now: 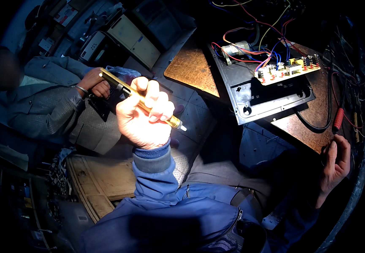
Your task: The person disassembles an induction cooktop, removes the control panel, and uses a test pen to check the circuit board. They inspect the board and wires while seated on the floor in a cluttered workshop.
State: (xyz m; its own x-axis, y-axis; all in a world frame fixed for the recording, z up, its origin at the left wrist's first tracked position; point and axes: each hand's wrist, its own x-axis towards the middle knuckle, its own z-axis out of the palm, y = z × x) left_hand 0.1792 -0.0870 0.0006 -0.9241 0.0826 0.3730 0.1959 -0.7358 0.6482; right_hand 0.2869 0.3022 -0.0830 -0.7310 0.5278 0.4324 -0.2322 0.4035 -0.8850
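My left hand (pixel 148 114) is raised and brightly lit, its fingers wrapped round a slim gold desoldering pump (pixel 117 82). The white nozzle points down to the right. At the right edge of the table my right hand (pixel 336 164) has its fingers curled together, the fingertips by the lower end of a red-handled probe (pixel 338 119). What those fingers hold, if anything, does not show clearly. Farther off, a circuit board (pixel 290 72) with several components rests on an open grey metal chassis (pixel 271 111), with coloured wires running to it. A cylindrical motor-like part (pixel 236 48) sits on the chassis.
The brown wooden table (pixel 193 69) carries the chassis. A black cable (pixel 317 128) loops over its right side, beside tangled wires (pixel 357 92). To the left sits another person (pixel 55 105) with hands in the lap. A wooden cabinet (pixel 102 181) stands close on my left.
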